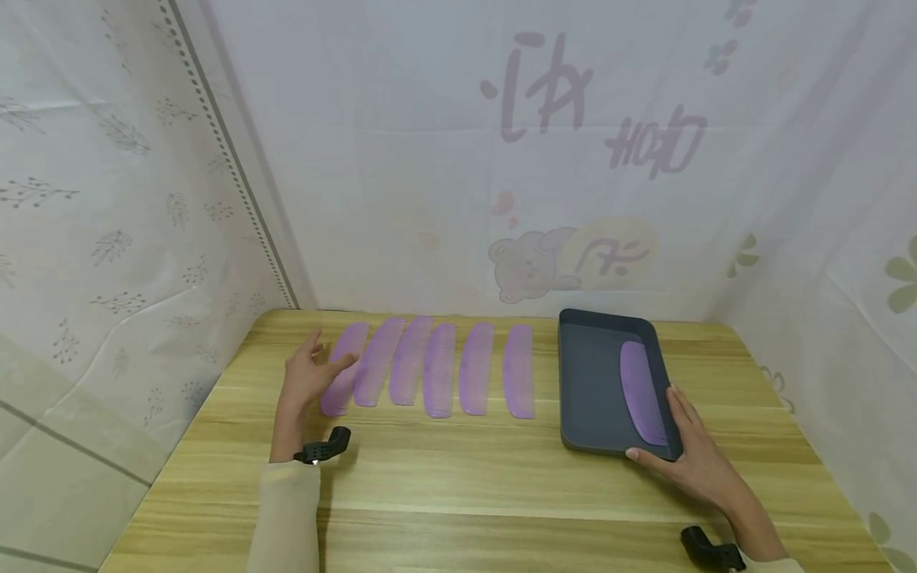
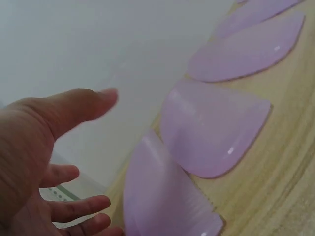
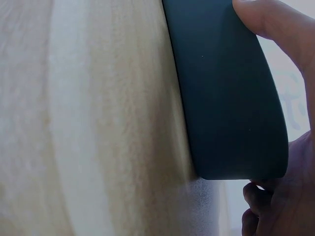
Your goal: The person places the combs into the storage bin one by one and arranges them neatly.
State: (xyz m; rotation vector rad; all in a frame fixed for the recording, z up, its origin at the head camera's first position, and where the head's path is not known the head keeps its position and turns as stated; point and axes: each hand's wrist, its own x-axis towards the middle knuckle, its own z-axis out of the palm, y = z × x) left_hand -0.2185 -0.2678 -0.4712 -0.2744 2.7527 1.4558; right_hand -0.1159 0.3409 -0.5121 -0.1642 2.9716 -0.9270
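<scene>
My left hand (image 1: 308,374) is over the leftmost purple comb (image 1: 337,399), thumb and fingers spread apart with nothing between them. In the left wrist view that comb (image 2: 165,196) lies just beyond the fingers. Several more purple combs (image 1: 438,370) lie side by side in a row to its right, teeth facing right. At the right, my right hand (image 1: 698,461) grips the near right corner of a dark grey tray (image 1: 591,398), thumb on the near rim and fingers along the right side. One purple comb (image 1: 641,390) lies inside the tray, against its right part.
Everything stands on a wood-grain table (image 1: 458,485). A pale printed cloth (image 1: 401,159) hangs right behind its back edge and on both sides. Black wrist straps (image 1: 324,446) sit on both forearms.
</scene>
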